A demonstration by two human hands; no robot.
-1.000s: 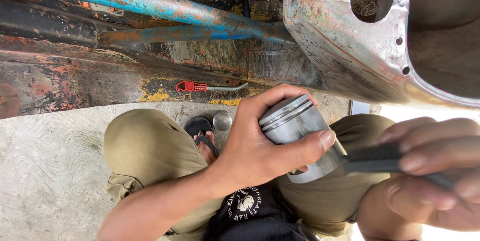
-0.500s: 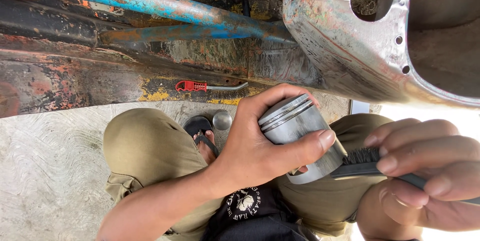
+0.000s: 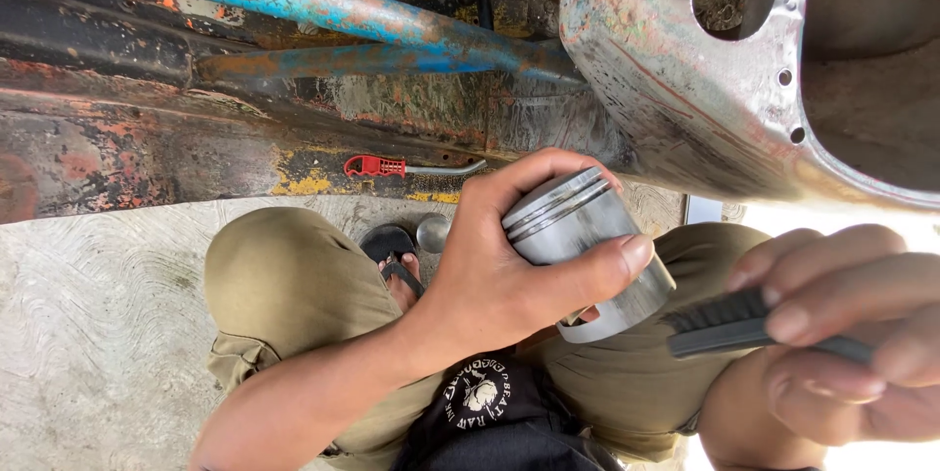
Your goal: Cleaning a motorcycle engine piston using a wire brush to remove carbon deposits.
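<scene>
The left hand (image 3: pixel 494 280) is wrapped around one grey metal piston (image 3: pixel 587 246), thumb across its side and fingers curled behind, holding it tilted over the lap. The right hand (image 3: pixel 842 334) pinches one dark brush (image 3: pixel 729 319) — its bristles sit just beside the piston's lower rim, possibly touching (the near edge is blurred). On the ground beyond lie one red-handled tool (image 3: pixel 411 167) and two blue pipes (image 3: pixel 294 1) — rusty, crossing.
</scene>
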